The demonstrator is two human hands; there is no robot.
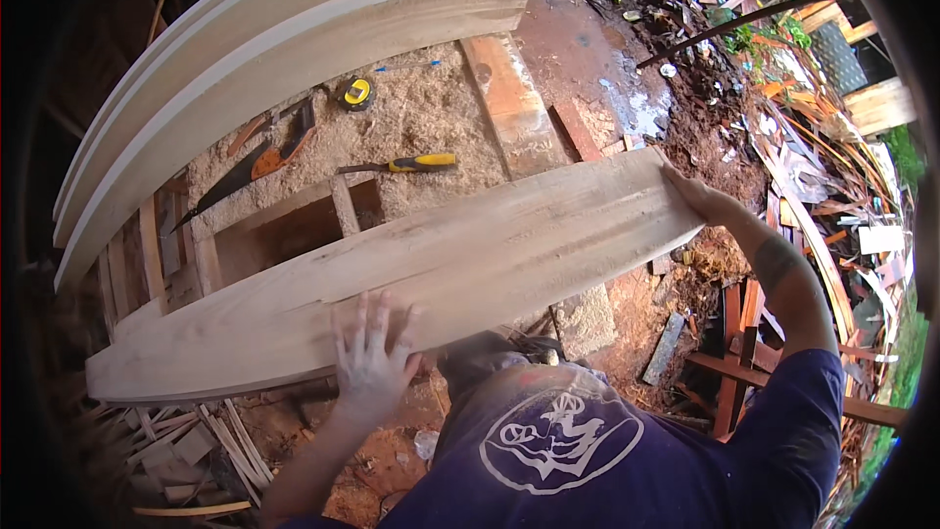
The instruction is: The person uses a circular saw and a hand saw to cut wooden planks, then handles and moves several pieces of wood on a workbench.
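A long, pale wooden plank (509, 245) lies across the near side of the workbench, tapering toward its left end. My left hand (374, 358) rests on its near face left of the middle, fingers spread out. At the plank's right end my right hand (693, 194) grips the end edge, its fingers partly hidden behind the wood. Beyond the plank lie a yellow-handled chisel (423, 164), a yellow and black tape measure (357, 93), a handsaw (235, 179) with an orange and dark handle, and a thin blue pen or pencil (407, 66).
Several more curved planks (323, 39) stand on edge along the bench's far side. Sawdust (421, 118) covers the bench top, which has an open gap (294, 230) in its frame. Wood scraps (186, 451) pile up at lower left, and offcuts (822, 206) litter the right.
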